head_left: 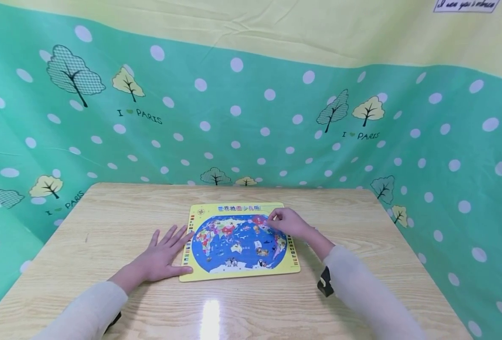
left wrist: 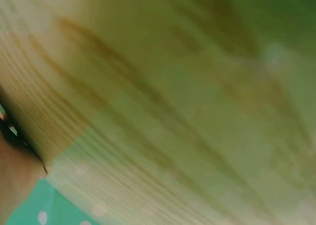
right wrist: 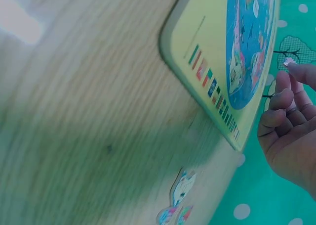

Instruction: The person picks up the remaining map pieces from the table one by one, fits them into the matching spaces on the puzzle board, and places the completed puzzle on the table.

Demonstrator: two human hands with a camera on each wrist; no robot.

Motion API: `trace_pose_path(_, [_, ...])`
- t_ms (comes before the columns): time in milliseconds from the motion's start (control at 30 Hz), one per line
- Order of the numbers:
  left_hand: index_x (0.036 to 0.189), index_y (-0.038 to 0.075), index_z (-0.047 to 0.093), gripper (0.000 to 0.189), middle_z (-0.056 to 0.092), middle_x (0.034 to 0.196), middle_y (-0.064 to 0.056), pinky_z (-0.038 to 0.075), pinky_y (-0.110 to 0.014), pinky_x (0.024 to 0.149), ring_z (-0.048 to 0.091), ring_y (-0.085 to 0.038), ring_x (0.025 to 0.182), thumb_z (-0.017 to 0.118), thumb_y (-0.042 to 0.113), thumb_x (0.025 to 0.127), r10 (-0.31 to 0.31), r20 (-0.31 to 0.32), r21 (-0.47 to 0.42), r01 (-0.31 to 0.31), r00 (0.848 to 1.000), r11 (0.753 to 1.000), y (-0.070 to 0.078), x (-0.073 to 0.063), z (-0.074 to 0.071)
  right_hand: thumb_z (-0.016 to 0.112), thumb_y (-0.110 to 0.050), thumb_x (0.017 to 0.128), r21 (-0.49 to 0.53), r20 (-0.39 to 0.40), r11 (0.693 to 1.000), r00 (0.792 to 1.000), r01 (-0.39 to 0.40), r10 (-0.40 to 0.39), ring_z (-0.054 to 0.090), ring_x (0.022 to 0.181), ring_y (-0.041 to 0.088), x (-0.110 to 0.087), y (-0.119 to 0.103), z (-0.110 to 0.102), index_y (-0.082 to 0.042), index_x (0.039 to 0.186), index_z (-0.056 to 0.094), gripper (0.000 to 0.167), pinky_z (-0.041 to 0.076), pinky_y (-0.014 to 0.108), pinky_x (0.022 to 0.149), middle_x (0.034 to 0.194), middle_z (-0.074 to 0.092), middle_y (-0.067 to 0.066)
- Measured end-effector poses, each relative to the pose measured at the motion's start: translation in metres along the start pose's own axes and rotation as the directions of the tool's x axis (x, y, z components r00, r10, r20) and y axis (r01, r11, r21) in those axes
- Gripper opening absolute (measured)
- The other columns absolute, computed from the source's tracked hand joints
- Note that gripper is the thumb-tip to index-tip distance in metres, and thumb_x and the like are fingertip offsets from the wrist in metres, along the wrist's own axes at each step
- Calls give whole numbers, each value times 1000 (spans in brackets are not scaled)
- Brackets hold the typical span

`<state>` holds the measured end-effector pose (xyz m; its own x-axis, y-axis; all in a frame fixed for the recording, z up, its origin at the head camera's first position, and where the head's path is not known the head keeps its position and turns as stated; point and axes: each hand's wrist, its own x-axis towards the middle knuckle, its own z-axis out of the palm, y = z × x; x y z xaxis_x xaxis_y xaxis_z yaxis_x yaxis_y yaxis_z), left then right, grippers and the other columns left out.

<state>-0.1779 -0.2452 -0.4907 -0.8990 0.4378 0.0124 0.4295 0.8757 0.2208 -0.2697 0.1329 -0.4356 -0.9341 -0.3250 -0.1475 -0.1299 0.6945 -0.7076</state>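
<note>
A yellow-bordered world map puzzle board [head_left: 293, 269] lies flat on the wooden table, its blue map face up. The left hand [head_left: 161, 257] rests with spread, straight fingers at the board's left edge, the thumb and fingertips on the border. Over the map's upper right, the right hand [head_left: 291, 223] has thumb and forefinger pinched together. In the right wrist view that hand [right wrist: 291, 131] holds a small pale pink puzzle piece [right wrist: 289, 62] at its fingertips, the other fingers curled. Only a sliver of the left hand [left wrist: 17, 175] shows in the left wrist view.
A few loose puzzle pieces [right wrist: 182, 188] lie on the table beside the board in the right wrist view. The wooden table [head_left: 340, 212] ends at a green dotted cloth [head_left: 276, 113] behind and at both sides. Light glares on its front part.
</note>
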Motion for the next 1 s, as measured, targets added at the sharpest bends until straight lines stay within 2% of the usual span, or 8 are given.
trace_pose_path(233, [151, 21, 19, 93, 14, 158, -8, 2, -68, 110, 9, -39, 144, 47, 73, 79, -10, 13, 11, 10, 1000, 1000, -1, 0, 0, 62, -25, 90, 17, 7, 1000, 1000, 13, -13, 51, 58, 13, 9, -10, 9, -11, 89, 64, 14, 42, 23, 49, 70, 61, 5])
trace_pose_path(433, [151, 22, 19, 92, 13, 158, -8, 1, -67, 110, 8, -38, 145, 47, 73, 80, -13, 18, 3, 13, 1000, 1000, -1, 1, 1, 63, -30, 89, 17, 8, 1000, 1000, -15, 15, 54, 60, 15, 15, -16, 14, -12, 87, 63, 18, 43, 24, 50, 71, 61, 4])
trace_pose_path(700, [150, 19, 23, 91, 18, 157, -11, 4, -69, 109, 12, -40, 143, 50, 71, 80, 5, -19, -10, -5, 1000, 1000, 4, -1, -3, 64, -30, 89, 21, -17, 999, 999, -31, 32, 52, 58, 14, 23, -15, 22, -12, 87, 64, 19, 40, 22, 49, 69, 61, 3])
trace_pose_path(900, [149, 19, 26, 90, 20, 156, -12, 5, -70, 108, 14, -41, 142, 53, 69, 79, 19, -56, -17, -20, 998, 1000, 2, -2, 0, 63, -27, 89, 22, -22, 999, 999, -24, 24, 48, 52, 11, 28, -15, 28, -12, 87, 64, 16, 39, 21, 46, 63, 59, 0])
trace_pose_path(1000, [149, 19, 25, 90, 19, 156, -12, 4, -70, 108, 13, -41, 142, 53, 69, 79, 19, -47, -13, -20, 999, 1000, 1, -2, 2, 64, -29, 88, 23, -23, 1000, 999, -21, 22, 46, 50, 11, 29, -15, 31, -12, 87, 64, 17, 37, 21, 45, 61, 58, 0])
